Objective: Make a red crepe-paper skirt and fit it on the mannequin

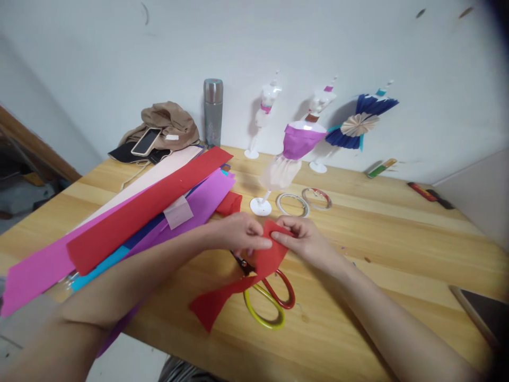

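Between my two hands is a strip of red crepe paper [272, 255], its long tail hanging down to the left over the table. My left hand [248, 233] pinches the strip's upper left edge with thumb and fingers. On the upper right edge, my right hand [298, 236] grips it the same way. Scissors with one yellow and one red handle loop [264, 307] lie beneath the paper, their blades partly hidden. Just behind my hands stands a small white mannequin [261, 207] dressed in a purple paper top [301, 140] and a pale skirt [281, 171].
Long coloured paper strips [149, 212] are piled at the left. Farther back are a phone [146, 141], brown cloth [169, 119], a grey flask [213, 114] and several more mannequins [318, 166] along the wall. Tape rolls [293, 197] lie near the centre, a tablet-like object [483, 313] at right.
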### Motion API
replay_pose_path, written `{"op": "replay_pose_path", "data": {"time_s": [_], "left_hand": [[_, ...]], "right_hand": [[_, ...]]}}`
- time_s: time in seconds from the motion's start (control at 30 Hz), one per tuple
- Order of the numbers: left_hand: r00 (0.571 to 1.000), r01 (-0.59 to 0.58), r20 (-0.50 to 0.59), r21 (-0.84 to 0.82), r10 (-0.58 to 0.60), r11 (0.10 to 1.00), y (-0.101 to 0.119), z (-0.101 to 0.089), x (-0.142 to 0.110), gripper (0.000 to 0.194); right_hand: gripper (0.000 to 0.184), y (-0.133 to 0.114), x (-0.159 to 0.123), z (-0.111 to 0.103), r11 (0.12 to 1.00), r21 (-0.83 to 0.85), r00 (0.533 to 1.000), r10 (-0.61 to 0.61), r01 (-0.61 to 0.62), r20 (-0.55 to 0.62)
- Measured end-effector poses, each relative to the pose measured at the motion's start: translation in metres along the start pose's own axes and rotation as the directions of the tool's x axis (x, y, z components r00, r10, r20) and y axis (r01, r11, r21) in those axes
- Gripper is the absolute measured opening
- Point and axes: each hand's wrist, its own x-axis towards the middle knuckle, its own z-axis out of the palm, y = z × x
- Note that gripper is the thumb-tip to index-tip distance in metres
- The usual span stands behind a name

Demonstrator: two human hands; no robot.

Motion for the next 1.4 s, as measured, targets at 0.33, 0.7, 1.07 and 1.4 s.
{"op": "replay_pose_path", "data": {"time_s": [0.33,0.7,1.07,1.4], "left_hand": [[0.952,0.170,-0.277,0.833,0.132,0.526,-0.040,-0.062,0.001,0.018],[0.894,0.234,-0.406,0.784,0.189,0.575,-0.064,-0.048,0.018,0.018],[0.787,0.181,-0.561,0.609,0.257,0.772,-0.074,-0.068,0.023,0.025],[0.782,0.175,-0.580,0.554,0.227,0.814,-0.077,-0.054,0.026,0.036]], "right_hand": [[0.023,0.030,0.013,0.001,0.840,-0.539,0.989,-0.023,-0.062,-0.149],[0.051,0.033,0.008,0.011,0.806,-0.576,0.954,-0.051,-0.135,-0.296],[0.040,0.046,0.010,0.016,0.874,-0.483,0.934,-0.129,-0.051,-0.332],[0.036,0.048,0.012,0.017,0.910,-0.415,0.932,-0.140,-0.012,-0.334]]}}
